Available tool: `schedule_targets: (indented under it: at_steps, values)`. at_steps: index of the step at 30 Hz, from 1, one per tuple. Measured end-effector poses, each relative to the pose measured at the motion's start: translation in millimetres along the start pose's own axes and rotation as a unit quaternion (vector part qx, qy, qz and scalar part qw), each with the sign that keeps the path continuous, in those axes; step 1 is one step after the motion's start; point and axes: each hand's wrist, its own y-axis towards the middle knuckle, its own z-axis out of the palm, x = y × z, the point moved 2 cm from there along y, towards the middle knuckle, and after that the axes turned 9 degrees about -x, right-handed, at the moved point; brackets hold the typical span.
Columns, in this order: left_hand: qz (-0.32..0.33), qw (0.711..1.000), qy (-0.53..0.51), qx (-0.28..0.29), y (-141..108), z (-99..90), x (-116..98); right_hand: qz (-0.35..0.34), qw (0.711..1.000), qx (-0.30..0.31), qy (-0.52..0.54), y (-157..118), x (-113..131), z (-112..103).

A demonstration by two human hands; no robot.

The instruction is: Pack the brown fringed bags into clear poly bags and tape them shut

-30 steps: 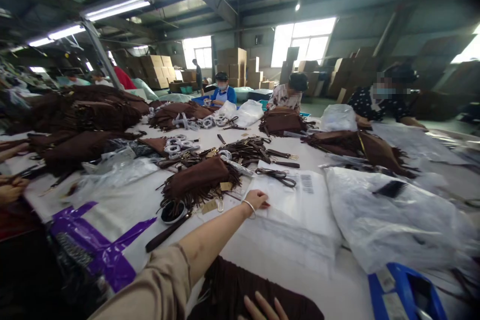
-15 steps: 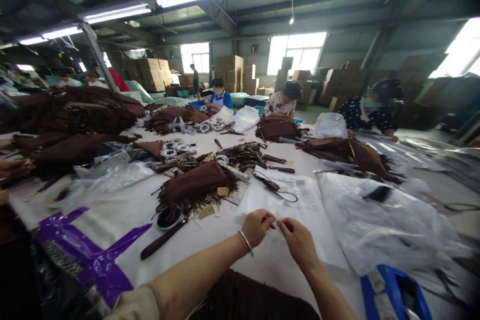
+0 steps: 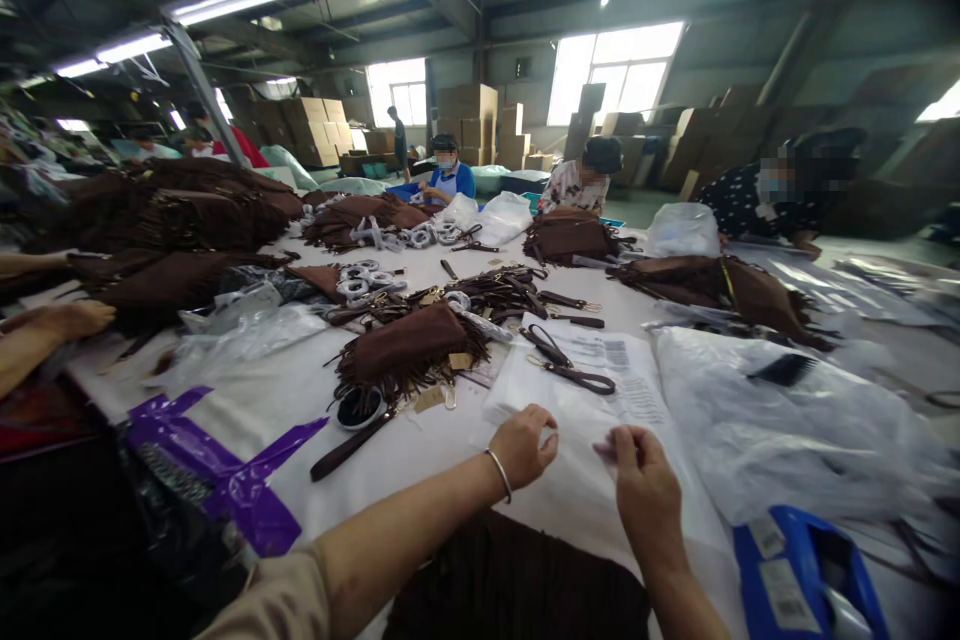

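the left hand (image 3: 525, 445) pinches the near edge of a clear plastic bag (image 3: 600, 400), fingers closed on the film. the right hand (image 3: 641, 485) grips the same edge just beside it, also closed. the bag lies flat on the white desk (image 3: 420, 445), a brown strap (image 3: 574, 372) resting on its far part. the film looks thin, light, soft and slippery, so i think the open edge is the best place to hold. a fringed brown bag (image 3: 409, 345) lies to the left.

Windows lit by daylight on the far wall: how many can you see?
3 for certain: a small window left of the stacked boxes, a big window in the middle, and a bright window cut off at the right edge. Others may be hidden.
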Motion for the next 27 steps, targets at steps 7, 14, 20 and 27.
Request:
schedule_targets:
  at_steps: [7,14,20,27]
  values:
    - [0.164,0.973,0.156,0.033,14.1,-17.9,-39.0,-0.157,0.985,0.049,-0.046,-16.3,7.4,10.5]
    - [0.109,0.98,0.163,-0.029,11.0,-25.5,-39.8,-0.236,0.964,0.054,-0.11,-19.7,4.1,5.9]
    - [0.099,0.981,0.166,0.004,-12.2,-35.5,-36.4,-0.204,0.965,0.139,-0.09,-18.9,3.1,-1.2]
    - [0.146,0.969,0.195,0.03,-15.2,-46.3,-33.8,-0.223,0.956,0.189,0.001,-13.1,-4.6,-5.8]
